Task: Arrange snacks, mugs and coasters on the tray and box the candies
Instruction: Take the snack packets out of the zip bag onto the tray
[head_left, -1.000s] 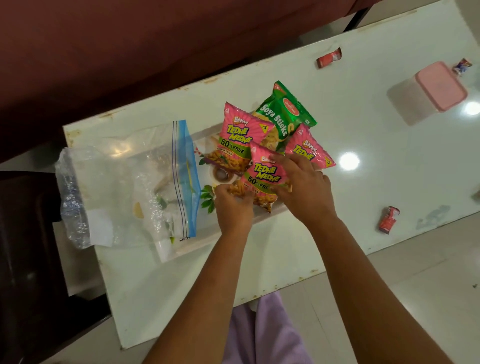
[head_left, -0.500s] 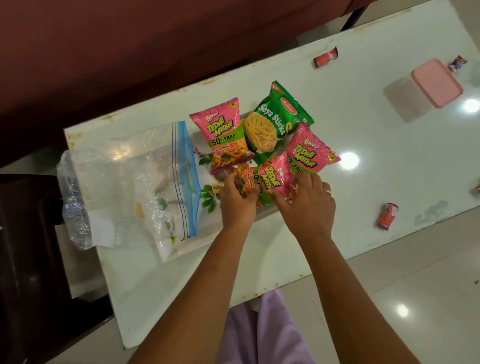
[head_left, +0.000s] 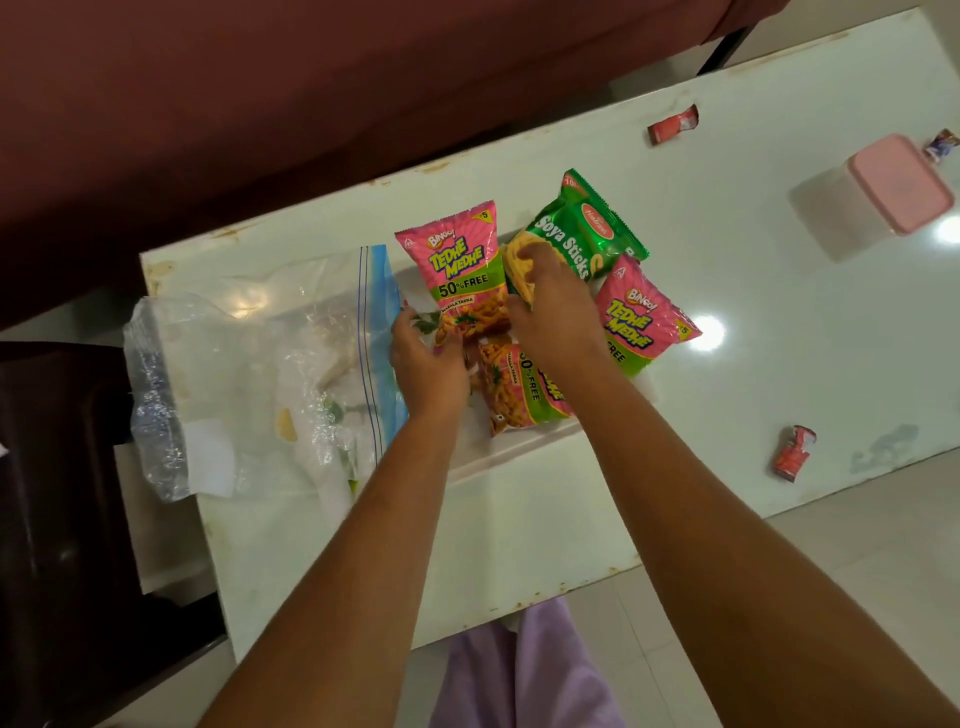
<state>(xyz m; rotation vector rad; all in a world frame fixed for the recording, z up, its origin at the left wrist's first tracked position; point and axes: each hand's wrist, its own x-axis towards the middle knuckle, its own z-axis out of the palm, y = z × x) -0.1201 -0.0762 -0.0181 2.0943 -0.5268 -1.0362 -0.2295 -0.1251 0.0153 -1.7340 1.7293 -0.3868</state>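
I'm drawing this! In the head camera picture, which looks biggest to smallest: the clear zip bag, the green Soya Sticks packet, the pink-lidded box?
1. clear zip bag
2. green Soya Sticks packet, partly hidden by the right hand
3. pink-lidded box, close to the packet, so unsure

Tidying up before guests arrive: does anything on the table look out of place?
Yes. Three small red candies lie scattered far apart across the table, outside the pink-lidded box. An emptied zip bag sprawls over the table's left end.
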